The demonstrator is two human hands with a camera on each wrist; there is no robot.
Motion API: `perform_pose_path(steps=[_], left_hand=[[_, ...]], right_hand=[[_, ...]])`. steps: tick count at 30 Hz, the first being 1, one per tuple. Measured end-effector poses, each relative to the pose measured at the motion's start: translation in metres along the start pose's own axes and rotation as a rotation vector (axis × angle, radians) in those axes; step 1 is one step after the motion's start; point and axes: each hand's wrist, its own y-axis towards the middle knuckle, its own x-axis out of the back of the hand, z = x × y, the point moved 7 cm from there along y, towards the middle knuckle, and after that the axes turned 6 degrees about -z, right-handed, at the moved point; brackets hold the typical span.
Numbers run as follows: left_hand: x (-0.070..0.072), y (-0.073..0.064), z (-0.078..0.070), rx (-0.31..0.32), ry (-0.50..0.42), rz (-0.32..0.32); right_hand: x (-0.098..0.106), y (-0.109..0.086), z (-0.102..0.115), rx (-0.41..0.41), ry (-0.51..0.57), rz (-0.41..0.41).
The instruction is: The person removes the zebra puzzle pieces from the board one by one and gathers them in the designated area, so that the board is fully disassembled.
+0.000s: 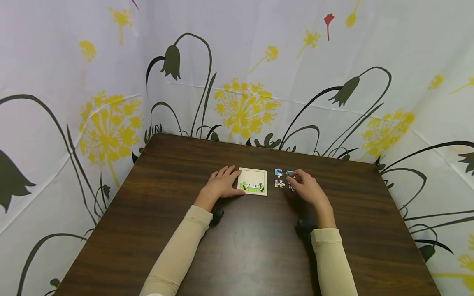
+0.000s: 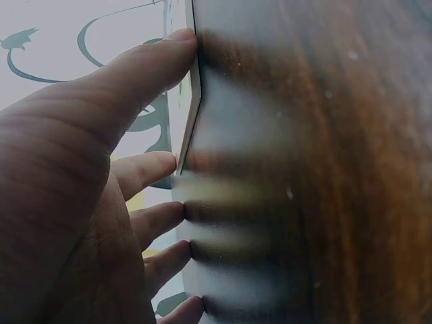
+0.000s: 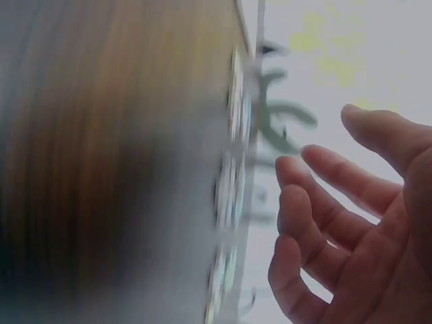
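Cream sleeves (image 1: 181,253) come in from 7 & 5 o'clock over the dark table (image 1: 252,255). L hand (image 1: 221,185) lies spread at the 9 o'clock side of the tray (image 1: 253,176), thumb & index touching its edge, gripping nothing. R hand (image 1: 310,189) hovers loosely curled w/ thumb apart from fingers, holding nothing. Pcs (image 1: 279,183), at least 4, lie loose at the tray's 3 o'clock, apart from it, approx. 2 cols; R hand partly hides the right col. So pcs sit btwn tray & R hand, at 9–10 o'clock from the latter, which is nearer. Tray's approx. square, no clear long axis; its zebra strip (image 1: 253,187), at 6 o'clock, runs 9-to-3.
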Motion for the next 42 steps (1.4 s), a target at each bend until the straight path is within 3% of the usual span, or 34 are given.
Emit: perform_pose_path(steps=[6,11,16,26,33,42], left_hand=[[-0.003,0.002,0.0,0.008,0.011,0.016],[-0.007,0.004,0.003,0.019,0.009,0.038],[-0.006,0.002,0.002,-0.004,0.057,0.01],[-0.006,0.0,0.003,-0.028,0.051,0.008],[-0.005,0.001,0.013,-0.063,-0.016,0.027],[-0.001,-0.002,0.014,-0.081,-0.067,0.059]], right_hand=[[-0.048,0.012,0.05,0.148,0.001,0.138],[-0.085,0.02,0.081,0.188,0.025,0.234],[-0.109,0.026,0.098,0.18,0.041,0.289],[-0.119,0.031,0.096,0.134,0.031,0.283],[-0.118,0.032,0.097,0.121,0.07,0.28],[-0.118,0.031,0.095,0.095,0.096,0.296]])
